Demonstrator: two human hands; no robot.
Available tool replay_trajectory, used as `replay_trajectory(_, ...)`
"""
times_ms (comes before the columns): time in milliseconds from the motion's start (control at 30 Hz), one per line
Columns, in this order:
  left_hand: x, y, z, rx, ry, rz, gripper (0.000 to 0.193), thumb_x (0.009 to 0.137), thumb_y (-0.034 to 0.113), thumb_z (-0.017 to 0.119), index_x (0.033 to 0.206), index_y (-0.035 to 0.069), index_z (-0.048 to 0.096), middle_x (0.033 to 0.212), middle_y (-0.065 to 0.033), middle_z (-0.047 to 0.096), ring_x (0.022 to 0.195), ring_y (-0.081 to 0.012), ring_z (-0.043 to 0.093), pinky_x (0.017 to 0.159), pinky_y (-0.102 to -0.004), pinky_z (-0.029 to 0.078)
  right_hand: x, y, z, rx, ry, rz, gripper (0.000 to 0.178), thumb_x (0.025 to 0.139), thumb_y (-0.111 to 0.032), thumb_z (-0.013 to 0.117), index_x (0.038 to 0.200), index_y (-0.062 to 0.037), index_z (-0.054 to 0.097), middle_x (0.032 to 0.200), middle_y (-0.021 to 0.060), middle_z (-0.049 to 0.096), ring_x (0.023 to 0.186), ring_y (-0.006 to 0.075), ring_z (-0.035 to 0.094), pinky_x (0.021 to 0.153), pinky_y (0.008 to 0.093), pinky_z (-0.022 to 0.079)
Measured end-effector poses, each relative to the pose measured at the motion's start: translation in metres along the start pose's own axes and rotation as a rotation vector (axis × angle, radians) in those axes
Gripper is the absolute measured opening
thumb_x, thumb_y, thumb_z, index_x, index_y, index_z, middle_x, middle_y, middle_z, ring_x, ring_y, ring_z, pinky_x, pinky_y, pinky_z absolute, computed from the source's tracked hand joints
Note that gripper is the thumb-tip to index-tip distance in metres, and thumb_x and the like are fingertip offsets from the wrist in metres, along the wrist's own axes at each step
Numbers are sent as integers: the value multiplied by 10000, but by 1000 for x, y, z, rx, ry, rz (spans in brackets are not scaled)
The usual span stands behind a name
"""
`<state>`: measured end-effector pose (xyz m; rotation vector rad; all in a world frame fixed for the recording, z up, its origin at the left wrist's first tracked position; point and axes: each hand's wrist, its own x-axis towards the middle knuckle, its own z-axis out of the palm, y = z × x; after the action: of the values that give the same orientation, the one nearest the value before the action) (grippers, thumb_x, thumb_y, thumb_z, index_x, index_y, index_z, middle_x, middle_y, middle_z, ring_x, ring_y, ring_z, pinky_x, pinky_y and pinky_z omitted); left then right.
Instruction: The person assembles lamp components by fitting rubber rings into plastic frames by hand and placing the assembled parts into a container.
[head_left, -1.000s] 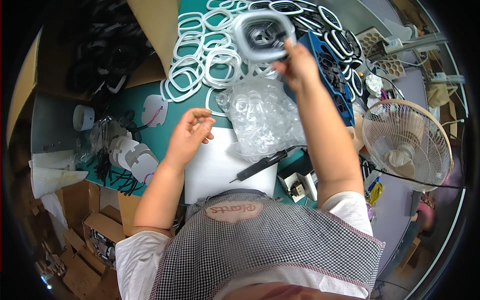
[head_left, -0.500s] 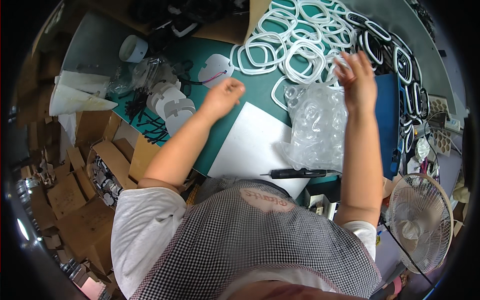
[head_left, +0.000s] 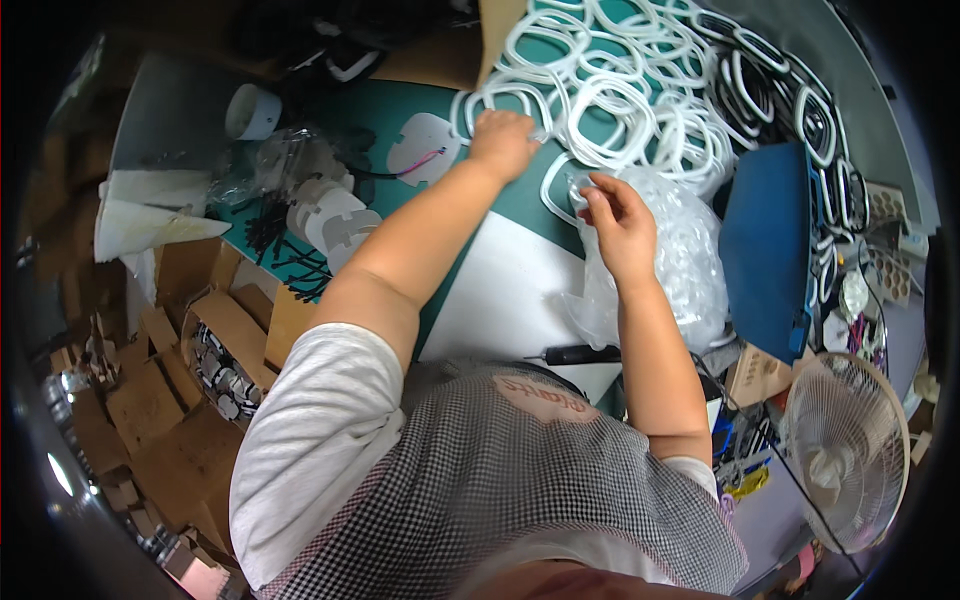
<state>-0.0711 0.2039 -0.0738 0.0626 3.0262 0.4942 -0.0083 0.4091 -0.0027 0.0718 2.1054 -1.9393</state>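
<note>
Reaching left hand (head_left: 505, 145): now down over a white ring at the near left of the spread, whereas half a second ago it was drawn back and to the left; fingers curled downward, and whether they have hold of the ring cannot be told.
Right hand (head_left: 625, 230): lowered from above the rings to the bag's upper left corner, fingers half curled, thumb near them; whether plastic is pinched cannot be told.
White ring (head_left: 457, 112): smooth rounded square, open-centred, flat on the green table (head_left: 350, 105), partly under the left hand.
Clear bag (head_left: 675, 260): bulging with transparent rounded pieces.
Blue bin (head_left: 765, 240): outer wall showing, inside hidden.
Floor carton (head_left: 245, 335): small dark and pale parts inside.
</note>
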Motion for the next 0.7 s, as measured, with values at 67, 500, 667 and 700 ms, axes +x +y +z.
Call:
replay_trajectory(67,-6,4,1,64,94,134,228,782,205,650,975,84,636,962,-103,644,1003,-309,576,991,-429,376,-1,6,-5,-12,-8,-24,232,898,-88,613,1107,13,633,889,67,677,706,108,632,676,232,513)
replay_trajectory(500,46,-136,-123,-532,840,-596,493,791,360,725,1118,24,570,1140,-216,613,1064,-355,599,908,-398,477,-2,1,-8,-22,-29,-4,225,909,-72,596,1111,21,625,908,79,683,748,113,633,699,241,519)
replay_trajectory(667,96,-208,-104,-581,523,-908,766,728,478,731,1302,22,510,1310,-212,534,1211,-350,518,1001,-390,429,-1,4,-8,-27,-84,-2,239,943,-94,568,1142,36,590,983,100,663,804,138,634,710,249,533)
replay_trajectory(700,93,-210,-99,-695,609,-877,802,716,475,735,1334,29,489,1334,-195,520,1254,-341,481,1034,-390,397,0,5,-7,-20,-80,-8,235,942,-92,568,1137,37,595,969,96,665,776,134,636,695,244,529)
